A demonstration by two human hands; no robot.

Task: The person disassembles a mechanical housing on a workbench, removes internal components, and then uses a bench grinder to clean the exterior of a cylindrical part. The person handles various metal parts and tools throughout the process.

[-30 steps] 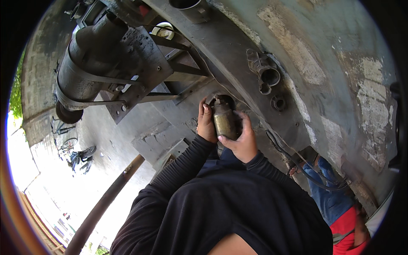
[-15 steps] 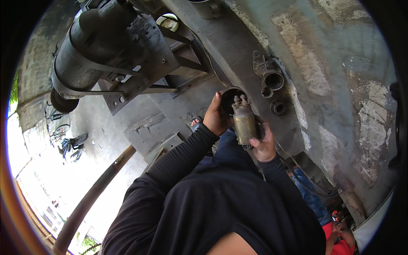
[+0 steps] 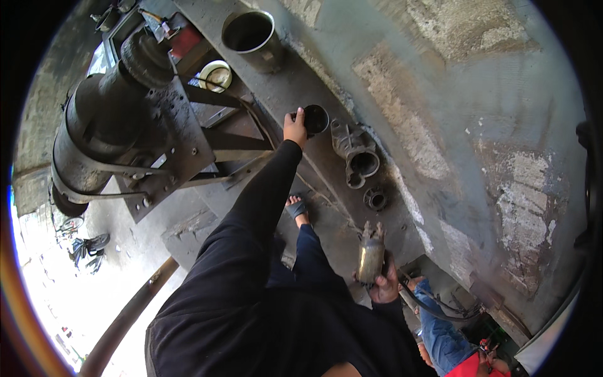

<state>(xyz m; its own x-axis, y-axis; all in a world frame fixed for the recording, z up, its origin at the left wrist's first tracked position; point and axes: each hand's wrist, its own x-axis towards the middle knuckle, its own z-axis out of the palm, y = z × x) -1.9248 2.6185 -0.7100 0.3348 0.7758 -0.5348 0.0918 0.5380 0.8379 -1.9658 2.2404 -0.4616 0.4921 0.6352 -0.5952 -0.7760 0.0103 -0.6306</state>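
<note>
My left hand [image 3: 295, 125] is stretched out over the grimy metal ledge, its fingers gripping a dark round metal cup [image 3: 318, 119]. Just right of the cup lies a cast metal housing [image 3: 345, 144] with round openings, and below that a small ring-shaped part [image 3: 375, 198]. My right hand [image 3: 384, 283], lower and nearer my body, grips a brassy metal cylinder [image 3: 372, 254] with studs at its upper end; some of its fingers are hidden behind the cylinder.
The long ledge [image 3: 295, 81] carries a metal pot [image 3: 270, 53]. A big machine [image 3: 110, 125] on steel framework and a white bowl [image 3: 220, 72] are at upper left. A post [image 3: 132, 308] rises lower left, with cycles beyond. A person in red [image 3: 465, 367] is at lower right.
My hands have separated: the left has carried the dark cup up and away onto the ledge, while the right has brought the cylinder down and to the right.
</note>
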